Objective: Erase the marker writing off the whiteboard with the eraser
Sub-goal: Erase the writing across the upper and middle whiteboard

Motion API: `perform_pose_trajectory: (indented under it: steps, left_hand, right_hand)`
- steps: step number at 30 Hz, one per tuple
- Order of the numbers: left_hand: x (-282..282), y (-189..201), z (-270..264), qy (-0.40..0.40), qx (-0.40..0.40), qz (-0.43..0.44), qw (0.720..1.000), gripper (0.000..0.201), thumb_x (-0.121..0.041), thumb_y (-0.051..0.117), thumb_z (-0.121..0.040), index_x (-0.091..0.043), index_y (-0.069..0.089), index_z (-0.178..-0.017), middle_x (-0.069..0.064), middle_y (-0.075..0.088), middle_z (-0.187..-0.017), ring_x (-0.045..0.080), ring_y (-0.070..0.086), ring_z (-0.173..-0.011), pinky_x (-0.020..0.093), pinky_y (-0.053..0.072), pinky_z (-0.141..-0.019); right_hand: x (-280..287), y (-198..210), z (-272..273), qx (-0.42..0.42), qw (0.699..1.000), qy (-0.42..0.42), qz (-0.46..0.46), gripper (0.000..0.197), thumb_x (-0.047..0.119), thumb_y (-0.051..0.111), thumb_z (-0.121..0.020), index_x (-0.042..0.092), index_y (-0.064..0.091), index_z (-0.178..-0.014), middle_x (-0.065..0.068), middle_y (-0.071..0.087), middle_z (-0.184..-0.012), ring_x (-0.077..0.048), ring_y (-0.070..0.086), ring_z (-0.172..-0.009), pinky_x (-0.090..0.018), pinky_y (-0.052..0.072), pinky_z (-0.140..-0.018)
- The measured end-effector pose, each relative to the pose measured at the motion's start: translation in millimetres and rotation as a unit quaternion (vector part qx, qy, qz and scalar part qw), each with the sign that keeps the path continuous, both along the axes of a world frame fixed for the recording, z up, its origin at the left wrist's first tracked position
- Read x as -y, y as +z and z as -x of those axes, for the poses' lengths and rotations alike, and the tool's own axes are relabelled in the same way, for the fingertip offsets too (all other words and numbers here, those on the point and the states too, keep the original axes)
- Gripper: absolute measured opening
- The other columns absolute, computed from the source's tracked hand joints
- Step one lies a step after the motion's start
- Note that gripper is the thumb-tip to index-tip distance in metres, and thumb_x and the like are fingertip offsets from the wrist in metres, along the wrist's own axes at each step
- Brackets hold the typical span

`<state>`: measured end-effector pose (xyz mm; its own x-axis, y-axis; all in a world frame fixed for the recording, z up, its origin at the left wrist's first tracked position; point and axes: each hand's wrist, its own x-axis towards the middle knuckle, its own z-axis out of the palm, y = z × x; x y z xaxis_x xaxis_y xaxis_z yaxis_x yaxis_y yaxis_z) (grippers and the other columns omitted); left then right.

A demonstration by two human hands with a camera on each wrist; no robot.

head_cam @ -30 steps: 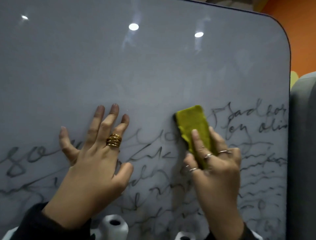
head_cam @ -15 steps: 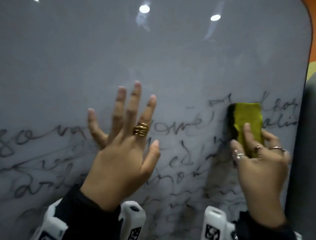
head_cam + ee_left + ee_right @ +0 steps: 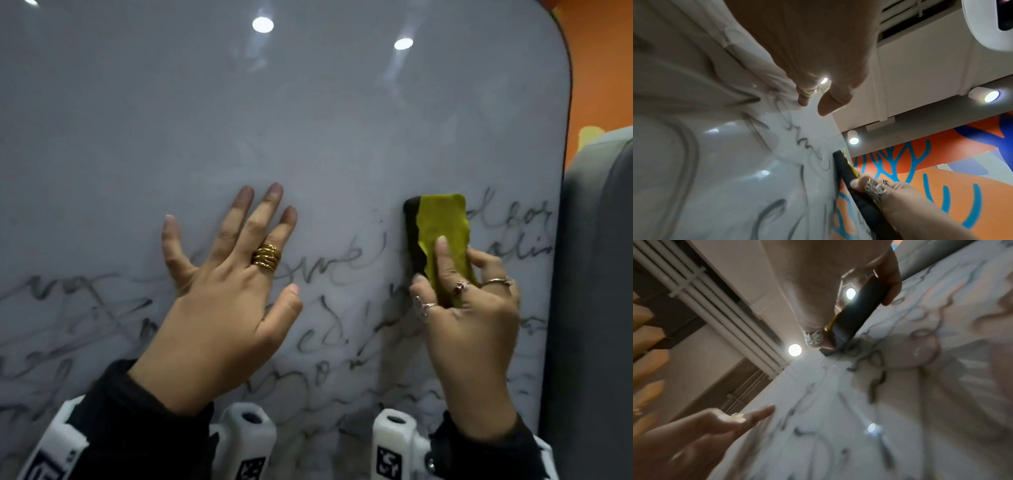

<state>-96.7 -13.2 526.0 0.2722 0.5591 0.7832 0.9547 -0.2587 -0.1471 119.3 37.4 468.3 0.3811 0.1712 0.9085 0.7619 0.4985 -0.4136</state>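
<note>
Right hand gripping eraser at right of frame: press flat on whiteboard, overlap strokes across writing. Left hand splayed flat, bracing.

This looks like an office or shared meeting space. A large whiteboard with rounded corners, covered in cursive marker writing, fills the head view. Past its right edge is an orange wall and a grey padded panel, perhaps a seat back or divider. The left wrist view shows a bold mural in orange and blue, cylindrical ceiling spotlights and a ceiling air vent; the right wrist view shows white conduit pipes overhead.
</note>
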Motion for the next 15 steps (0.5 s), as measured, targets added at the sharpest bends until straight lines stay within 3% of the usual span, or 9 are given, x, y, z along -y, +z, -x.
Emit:
perform_pose_trajectory:
  steps: [6, 9, 12, 15]
  left_hand:
    - [-0.3, -1.3, -3.3, 0.002, 0.009, 0.004, 1.0, 0.067, -0.047, 0.033, -0.082, -0.025, 0.034, -0.146, -0.009, 0.013, -0.159, 0.007, 0.004, -0.146, 0.048, -0.011, -0.108]
    - [1.0, -1.0, -2.2, -0.006, 0.013, 0.011, 1.0, 0.067, -0.045, 0.033, -0.082, -0.026, 0.031, -0.146, -0.011, 0.01, -0.159, 0.005, 0.0, -0.146, 0.044, -0.015, -0.107]
    - [0.6, -2.2, -4.3, -0.013, 0.022, 0.008, 1.0, 0.068, -0.045, 0.032, -0.082, -0.027, 0.028, -0.147, -0.012, 0.006, -0.159, 0.004, -0.004, -0.146, 0.042, -0.018, -0.106]
    - [-2.0, -5.6, -10.1, -0.011, 0.038, -0.002, 0.999, 0.07, -0.045, 0.033, -0.08, -0.024, 0.03, -0.146, -0.009, 0.007, -0.159, 0.006, -0.003, -0.146, 0.048, -0.016, -0.107]
  right_hand:
    - [16.3, -11.4, 51.6, 0.148, 0.988, 0.032, -0.019, 0.048, 0.041, 0.057, -0.075, 0.031, 0.062, -0.121, -0.01, 0.061, -0.116, -0.032, 0.052, -0.087, -0.033, 0.042, -0.072]
    - [14.6, -13.4, 26.1, 0.099, 0.995, -0.011, 0.005, 0.048, 0.042, 0.055, -0.075, 0.033, 0.057, -0.121, -0.009, 0.062, -0.112, -0.03, 0.053, -0.088, -0.033, 0.048, -0.062]
    - [7.2, -5.6, 0.7, 0.011, 1.0, -0.028, 0.01, 0.049, 0.042, 0.053, -0.075, 0.026, 0.054, -0.121, -0.014, 0.062, -0.107, -0.038, 0.058, -0.086, -0.037, 0.05, -0.063]
    - [6.8, 1.8, 15.3, 0.023, 1.0, -0.016, -0.007, 0.049, 0.04, 0.055, -0.075, 0.022, 0.062, -0.12, -0.015, 0.061, -0.105, -0.038, 0.061, -0.084, -0.035, 0.05, -0.063]
